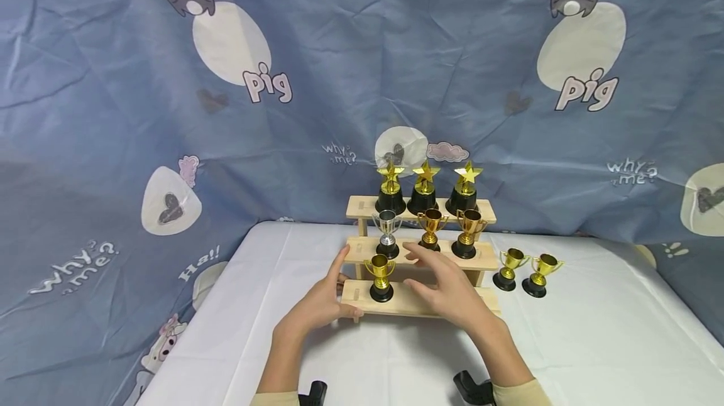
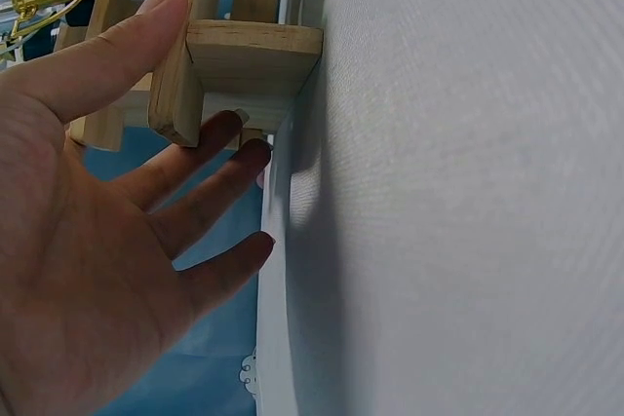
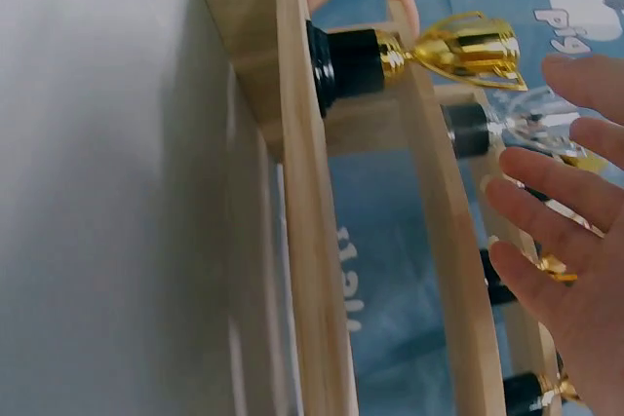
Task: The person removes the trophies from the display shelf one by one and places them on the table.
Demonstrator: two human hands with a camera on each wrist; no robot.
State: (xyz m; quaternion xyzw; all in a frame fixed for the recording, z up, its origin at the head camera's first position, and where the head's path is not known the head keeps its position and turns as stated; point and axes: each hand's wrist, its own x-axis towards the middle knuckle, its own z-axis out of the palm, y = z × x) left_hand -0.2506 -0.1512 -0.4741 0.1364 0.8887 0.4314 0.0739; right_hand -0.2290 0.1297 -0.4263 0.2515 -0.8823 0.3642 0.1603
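A three-step wooden rack point(image 1: 407, 302) stands on the white cloth. My left hand point(image 1: 319, 302) is at its left end, thumb against the lowest step point(image 2: 175, 104) and the other fingers spread beside and behind it. On that step, toward the left, a small gold trophy cup point(image 1: 381, 269) with a black base stands upright. To its right hovers my right hand point(image 1: 452, 293), fingers extended, nothing held. The middle step carries a silver trophy cup point(image 1: 387, 225) and two bronze-gold cups point(image 1: 432, 222). Star trophies point(image 1: 424, 195) line the top step.
Two more gold trophy cups point(image 1: 511, 264) stand on the white tablecloth point(image 1: 594, 330) to the right of the rack. A blue printed curtain point(image 1: 339, 79) hangs close behind the rack and along the sides.
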